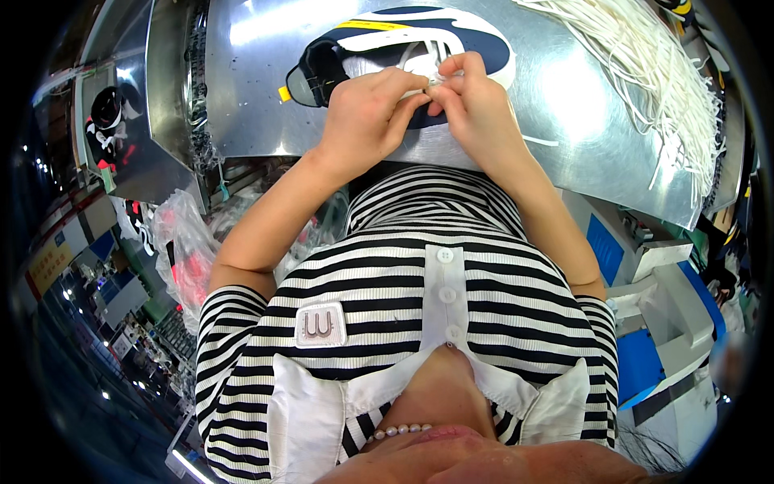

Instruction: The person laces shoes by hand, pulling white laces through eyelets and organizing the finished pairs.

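Note:
A sneaker (484, 44) in navy and white, with a yellow stripe and a yellow heel tab, lies on the metal worktop, its toe pointing right. Both my hands meet over its lacing area. With thumb and forefinger, my left hand (363, 113) pinches a white shoelace. Right beside it, my right hand (481, 105) has its fingers closed on the same lace, so the fingertips nearly touch. The exact spot they grip is partly covered by the fingers. A loose lace end (540, 142) pokes out to the right of my right wrist.
The shiny metal worktop (258, 89) has a raised edge on the left. A big heap of white shoelaces (645, 81) hangs over its right end. Clear plastic bags (181, 242) are below on the left; blue and white boxes (637, 363) stand low on the right.

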